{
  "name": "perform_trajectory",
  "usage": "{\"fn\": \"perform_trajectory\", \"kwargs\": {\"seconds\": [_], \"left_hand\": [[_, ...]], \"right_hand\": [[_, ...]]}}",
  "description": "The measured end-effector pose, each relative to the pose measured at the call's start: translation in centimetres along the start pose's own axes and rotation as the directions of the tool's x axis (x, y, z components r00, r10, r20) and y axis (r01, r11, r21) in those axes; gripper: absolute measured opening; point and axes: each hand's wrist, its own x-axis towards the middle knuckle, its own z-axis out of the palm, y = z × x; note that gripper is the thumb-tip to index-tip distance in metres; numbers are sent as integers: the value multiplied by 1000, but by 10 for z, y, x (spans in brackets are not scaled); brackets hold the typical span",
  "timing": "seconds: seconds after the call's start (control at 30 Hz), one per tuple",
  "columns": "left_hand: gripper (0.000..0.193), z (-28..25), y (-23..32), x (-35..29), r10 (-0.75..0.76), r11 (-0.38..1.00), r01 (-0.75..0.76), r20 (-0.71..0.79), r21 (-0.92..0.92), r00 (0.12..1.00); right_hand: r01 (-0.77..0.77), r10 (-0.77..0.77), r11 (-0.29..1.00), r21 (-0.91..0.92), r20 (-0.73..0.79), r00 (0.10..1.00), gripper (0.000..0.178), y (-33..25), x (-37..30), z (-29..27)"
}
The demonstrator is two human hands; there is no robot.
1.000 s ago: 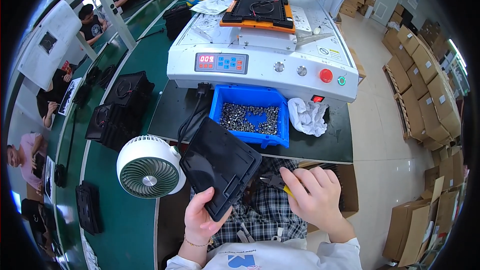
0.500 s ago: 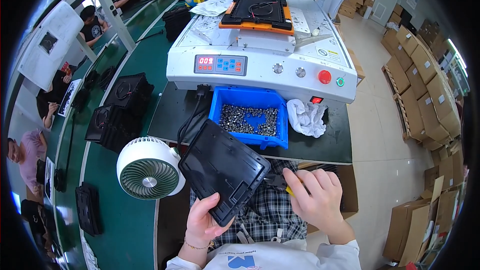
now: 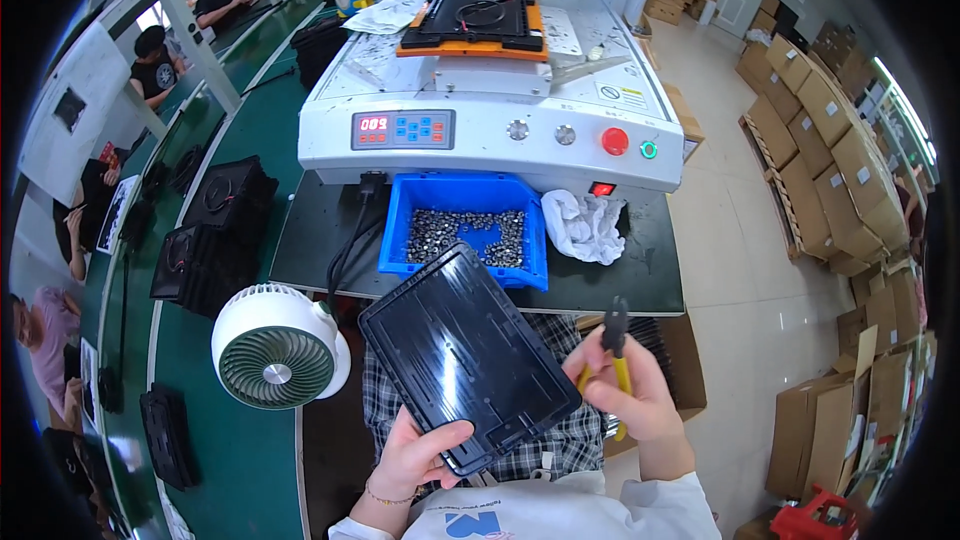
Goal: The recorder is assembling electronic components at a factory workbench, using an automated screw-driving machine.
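My left hand (image 3: 412, 455) grips the lower corner of a black rectangular plastic cover (image 3: 465, 345), thumb on top. The cover is tilted above my lap, its glossy face toward me. In my right hand (image 3: 645, 402) is a pair of pliers (image 3: 617, 325) with yellow handles, dark jaws pointing up and away. The pliers are apart from the cover's right edge. Just beyond the cover stands a blue bin (image 3: 537, 240) with many small metal nuts or inserts (image 3: 435, 235) in it.
A white machine (image 3: 480, 155) carries a black part (image 3: 480, 15) on an orange fixture. A white fan (image 3: 275, 345) stands left, near stacked black parts (image 3: 220, 195) on the green bench. Crumpled white plastic (image 3: 585, 227) lies right of the bin. Cardboard boxes (image 3: 815, 190) line the right side.
The pliers have moved away from the cover's edge to the right and swung upright. The cover has tilted, so its face shows more fully. The whole view has shifted slightly.
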Motion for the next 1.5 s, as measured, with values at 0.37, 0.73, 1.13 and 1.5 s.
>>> {"fn": "perform_trajectory", "kwargs": {"seconds": [0.37, 0.73, 1.13, 1.5], "left_hand": [[74, -7, -36, 23, 378, 925, -368, 150, -92, 913], [46, -4, -32, 25, 582, 802, -566, -36, 193, 812], [44, -20, -45, 22, 695, 681, -696, 101, 229, 712], [30, -40, -49, 5, 454, 397, -406, 208, 823, 866]], "right_hand": [[274, -277, 961, -39, -114, 954, 29, 41, 15, 23], [381, -408, 284, -880, 249, 879, 54, 27, 11, 17], [335, -507, 35, -942, 272, 818, 49, 32, 2, 33], [265, -418, 106, -958, 199, 887, 50, 41, -1, 40]]}}
